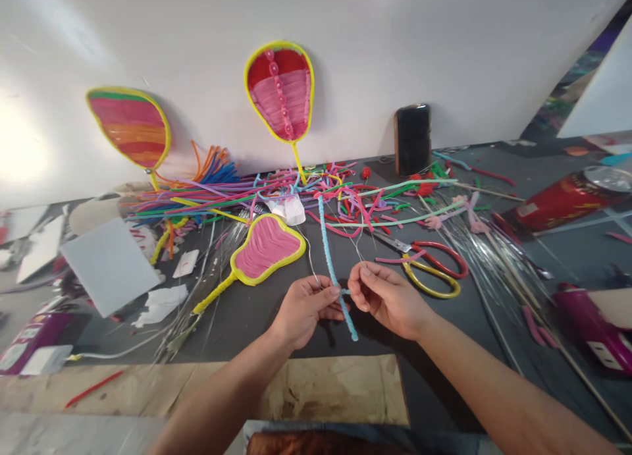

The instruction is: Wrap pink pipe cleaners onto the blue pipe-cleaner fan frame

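Pinching a light-blue pipe cleaner [326, 244] in the left hand [309, 310], with the thumb pressed across the stem and the fingers curled beneath. Stretching away from that grip, in its longer part, to the edge of the heap of coloured pipe cleaners [212, 198]; jutting out below the fingertips, in its shorter part, over the dark tabletop [424, 389].

Hovering just right of the stem with the right hand [390, 297], with thumb and forefinger drawn close together and the remaining fingers bent inward. Crossing the small gap between both sets of fingertips with a short blue stub [345, 291]; impossible to tell whether gripped on the right or merely touched. Rising behind the left fingers, a thin wire [311, 254].

Lying left of the pipe cleaner, a pink fan with yellow rim and handle [269, 247]. Resting beyond the right hand, scissors with red and yellow handles [405, 247]. Leaning against the white wall [345, 33], a red-and-pink fan [264, 103], a striped fan [131, 129] and a black phone [413, 139]. Tilting at far right, a red can [567, 201].
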Demonstrator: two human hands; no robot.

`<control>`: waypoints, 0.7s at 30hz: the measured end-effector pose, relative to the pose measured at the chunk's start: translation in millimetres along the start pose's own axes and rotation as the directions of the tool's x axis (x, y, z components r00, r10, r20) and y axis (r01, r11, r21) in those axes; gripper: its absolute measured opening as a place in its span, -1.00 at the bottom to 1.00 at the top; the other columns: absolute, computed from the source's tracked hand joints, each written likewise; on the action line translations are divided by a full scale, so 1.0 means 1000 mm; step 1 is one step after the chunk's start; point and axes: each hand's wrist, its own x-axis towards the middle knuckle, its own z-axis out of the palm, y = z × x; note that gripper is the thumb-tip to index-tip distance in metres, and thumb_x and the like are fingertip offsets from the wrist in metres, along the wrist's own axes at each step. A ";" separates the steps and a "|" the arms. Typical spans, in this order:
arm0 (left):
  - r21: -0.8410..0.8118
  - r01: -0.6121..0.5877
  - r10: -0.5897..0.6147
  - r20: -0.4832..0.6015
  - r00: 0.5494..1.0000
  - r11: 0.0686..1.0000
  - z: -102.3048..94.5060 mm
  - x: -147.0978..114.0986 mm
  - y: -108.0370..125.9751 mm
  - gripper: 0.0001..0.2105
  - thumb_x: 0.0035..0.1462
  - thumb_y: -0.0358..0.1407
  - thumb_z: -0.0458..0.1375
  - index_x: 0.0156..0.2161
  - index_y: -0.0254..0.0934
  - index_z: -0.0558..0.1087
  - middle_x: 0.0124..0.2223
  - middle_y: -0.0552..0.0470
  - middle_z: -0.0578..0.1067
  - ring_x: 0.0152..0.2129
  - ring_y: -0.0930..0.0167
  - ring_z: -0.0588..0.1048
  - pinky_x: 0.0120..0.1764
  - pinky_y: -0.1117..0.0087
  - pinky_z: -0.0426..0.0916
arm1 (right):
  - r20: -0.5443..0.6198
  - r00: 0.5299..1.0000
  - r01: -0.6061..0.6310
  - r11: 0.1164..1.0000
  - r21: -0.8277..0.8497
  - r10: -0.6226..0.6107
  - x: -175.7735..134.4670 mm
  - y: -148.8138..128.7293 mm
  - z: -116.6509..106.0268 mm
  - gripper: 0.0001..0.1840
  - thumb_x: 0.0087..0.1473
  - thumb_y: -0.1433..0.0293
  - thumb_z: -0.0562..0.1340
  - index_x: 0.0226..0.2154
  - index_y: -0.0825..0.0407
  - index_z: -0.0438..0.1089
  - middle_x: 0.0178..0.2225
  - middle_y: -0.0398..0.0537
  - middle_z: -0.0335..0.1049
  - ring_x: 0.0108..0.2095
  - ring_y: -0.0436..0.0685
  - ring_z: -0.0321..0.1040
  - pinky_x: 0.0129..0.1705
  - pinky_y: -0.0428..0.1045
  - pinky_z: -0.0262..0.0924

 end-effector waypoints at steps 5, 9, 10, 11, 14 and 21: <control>-0.041 -0.027 0.028 0.010 1.000 0.999 0.001 -0.002 0.000 -0.70 -0.16 -0.21 0.37 -0.43 -0.41 0.42 -0.54 0.00 0.50 -0.60 0.50 0.47 -0.50 0.52 0.43 | 0.015 1.000 0.023 1.000 0.015 -0.023 0.001 0.001 -0.001 -0.80 0.06 0.27 0.28 -0.46 0.06 0.39 -0.58 -0.18 0.28 -0.60 -0.08 0.15 -0.55 -0.13 0.04; 0.037 -0.032 0.032 0.018 0.999 0.999 0.000 -0.001 -0.001 -0.69 -0.16 -0.19 0.36 -0.43 -0.39 0.40 -0.56 0.05 0.47 -0.61 0.50 0.46 -0.50 0.51 0.43 | -0.020 1.000 0.010 1.000 0.015 -0.010 0.001 0.000 -0.004 -0.78 -0.01 0.24 0.32 -0.41 0.06 0.42 -0.55 -0.16 0.33 -0.60 -0.08 0.17 -0.57 -0.13 0.07; 0.069 -0.044 0.043 0.007 0.999 0.997 -0.001 0.000 -0.001 -0.69 -0.15 -0.18 0.36 -0.42 -0.38 0.40 -0.55 0.05 0.46 -0.60 0.50 0.46 -0.50 0.50 0.42 | -0.049 0.999 0.009 1.000 0.021 -0.008 0.001 -0.001 -0.006 -0.76 -0.04 0.23 0.35 -0.37 0.06 0.43 -0.50 -0.14 0.38 -0.58 -0.07 0.20 -0.56 -0.13 0.10; 0.100 -0.064 0.065 -0.012 0.998 0.993 -0.001 0.000 -0.001 -0.69 -0.14 -0.17 0.35 -0.42 -0.38 0.40 -0.55 0.06 0.46 -0.60 0.50 0.46 -0.49 0.50 0.42 | -0.084 0.996 0.010 1.000 0.028 -0.008 0.001 -0.002 -0.007 -0.72 -0.07 0.23 0.37 -0.32 0.05 0.44 -0.44 -0.11 0.41 -0.55 -0.07 0.24 -0.55 -0.13 0.13; 0.184 -0.149 0.163 -0.065 0.984 0.972 -0.001 -0.001 0.000 -0.69 -0.10 -0.14 0.32 -0.39 -0.37 0.41 -0.51 0.07 0.46 -0.56 0.51 0.45 -0.45 0.50 0.43 | -0.144 0.989 -0.017 1.000 -0.005 0.016 0.002 -0.001 -0.009 -0.67 -0.13 0.23 0.40 -0.30 0.04 0.44 -0.40 -0.12 0.42 -0.52 -0.07 0.29 -0.53 -0.15 0.18; 0.284 -0.174 0.199 -0.065 0.978 0.943 -0.002 -0.001 -0.005 -0.71 -0.08 -0.14 0.30 -0.41 -0.35 0.40 -0.53 0.10 0.44 -0.60 0.52 0.43 -0.46 0.51 0.42 | -0.117 0.986 -0.140 0.963 -0.230 0.115 0.002 0.012 -0.004 -0.66 -0.13 0.18 0.39 -0.53 0.10 0.37 -0.60 -0.20 0.32 -0.66 -0.12 0.20 -0.67 -0.19 0.04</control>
